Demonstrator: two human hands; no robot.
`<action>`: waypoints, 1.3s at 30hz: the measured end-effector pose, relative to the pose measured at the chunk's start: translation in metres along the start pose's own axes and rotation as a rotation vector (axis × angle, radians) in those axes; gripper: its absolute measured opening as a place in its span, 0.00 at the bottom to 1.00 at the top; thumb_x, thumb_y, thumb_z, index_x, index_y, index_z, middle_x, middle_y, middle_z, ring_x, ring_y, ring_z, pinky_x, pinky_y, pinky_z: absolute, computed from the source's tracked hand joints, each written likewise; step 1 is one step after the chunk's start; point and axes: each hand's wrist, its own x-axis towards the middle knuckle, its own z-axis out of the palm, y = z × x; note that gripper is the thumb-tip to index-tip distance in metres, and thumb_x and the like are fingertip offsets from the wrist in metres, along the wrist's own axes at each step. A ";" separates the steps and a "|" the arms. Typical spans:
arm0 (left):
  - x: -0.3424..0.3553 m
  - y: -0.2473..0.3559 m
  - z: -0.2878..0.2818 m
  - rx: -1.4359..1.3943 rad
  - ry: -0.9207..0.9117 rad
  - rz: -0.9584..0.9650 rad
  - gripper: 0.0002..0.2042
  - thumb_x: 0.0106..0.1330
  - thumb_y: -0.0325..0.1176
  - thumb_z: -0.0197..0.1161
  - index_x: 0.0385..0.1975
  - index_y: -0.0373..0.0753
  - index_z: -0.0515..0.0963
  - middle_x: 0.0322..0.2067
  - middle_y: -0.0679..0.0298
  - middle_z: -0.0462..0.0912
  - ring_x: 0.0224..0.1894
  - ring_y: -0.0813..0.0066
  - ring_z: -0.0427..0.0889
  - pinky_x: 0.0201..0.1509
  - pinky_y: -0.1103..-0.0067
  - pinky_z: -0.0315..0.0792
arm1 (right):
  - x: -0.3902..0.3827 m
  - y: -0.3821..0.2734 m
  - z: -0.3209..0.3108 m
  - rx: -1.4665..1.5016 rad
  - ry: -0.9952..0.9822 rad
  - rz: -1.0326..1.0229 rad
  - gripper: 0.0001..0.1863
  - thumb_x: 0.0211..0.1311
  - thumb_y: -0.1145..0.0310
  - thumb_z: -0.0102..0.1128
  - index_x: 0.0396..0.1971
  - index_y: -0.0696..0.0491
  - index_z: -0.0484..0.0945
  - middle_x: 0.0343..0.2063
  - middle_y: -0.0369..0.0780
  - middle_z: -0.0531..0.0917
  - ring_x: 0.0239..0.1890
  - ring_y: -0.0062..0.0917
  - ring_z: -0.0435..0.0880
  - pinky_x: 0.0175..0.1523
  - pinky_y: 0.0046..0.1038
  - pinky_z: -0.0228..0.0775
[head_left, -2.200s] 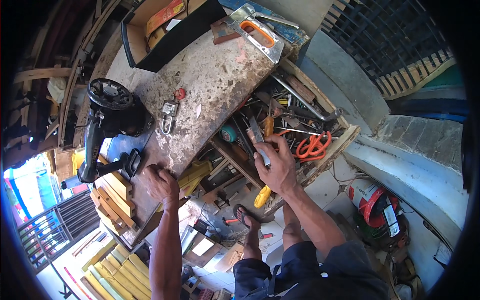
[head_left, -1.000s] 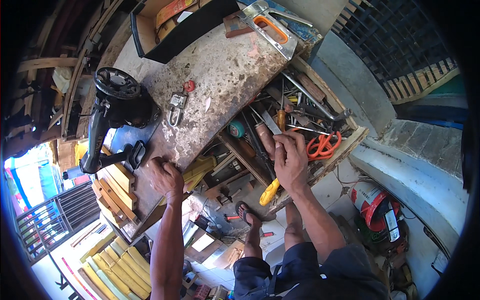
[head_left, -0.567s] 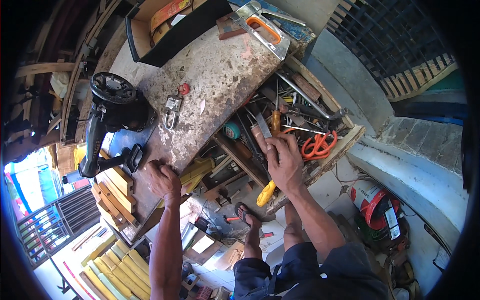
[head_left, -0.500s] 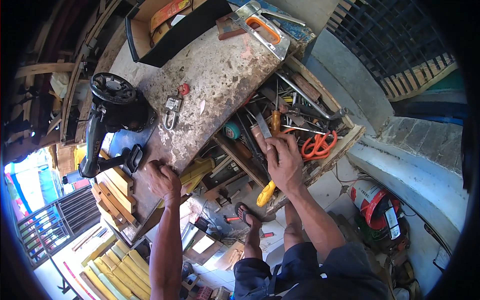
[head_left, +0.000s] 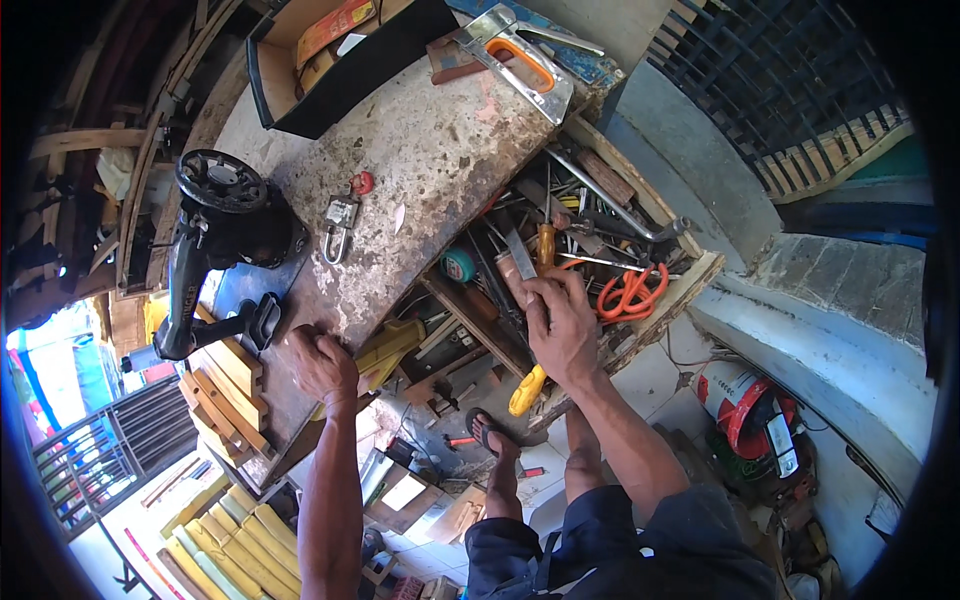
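Both hands [head_left: 322, 368] [head_left: 564, 328] forward, fingers [head_left: 574, 288] bent

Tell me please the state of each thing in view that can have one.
Drawer: open, full of tools
Black box: open, things inside
Padlock: lying on tabletop; locked or not, unclear
Left hand: resting on the tabletop
Right hand: fingers curled over drawer; grip unclear

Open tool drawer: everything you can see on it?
The drawer looks like worn, chipped bare wood and is pulled out from under the bench top. It is crammed with jumbled tools: a metal bar lies along its right wall, orange loops near its front. The right hand is over its front-left part; I can't tell whether it touches the wood.
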 end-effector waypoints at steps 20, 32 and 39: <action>-0.002 -0.006 0.015 0.020 0.027 0.030 0.15 0.73 0.46 0.48 0.41 0.42 0.76 0.36 0.56 0.80 0.35 0.58 0.78 0.37 0.57 0.73 | -0.004 0.007 0.001 0.022 -0.032 0.040 0.13 0.62 0.81 0.64 0.46 0.58 0.80 0.49 0.45 0.75 0.44 0.41 0.86 0.43 0.37 0.82; 0.000 0.010 -0.002 -0.023 -0.032 -0.068 0.18 0.72 0.49 0.45 0.45 0.46 0.78 0.40 0.55 0.84 0.39 0.54 0.82 0.43 0.53 0.73 | -0.002 0.003 -0.002 0.007 -0.044 0.036 0.13 0.61 0.81 0.64 0.46 0.58 0.80 0.49 0.45 0.75 0.45 0.41 0.85 0.44 0.37 0.82; -0.003 -0.013 0.013 0.076 0.048 -0.022 0.16 0.71 0.47 0.47 0.44 0.46 0.77 0.42 0.54 0.81 0.42 0.54 0.80 0.45 0.53 0.72 | -0.001 0.000 0.000 0.021 -0.052 0.038 0.13 0.62 0.80 0.64 0.47 0.56 0.80 0.49 0.45 0.75 0.45 0.42 0.85 0.44 0.38 0.82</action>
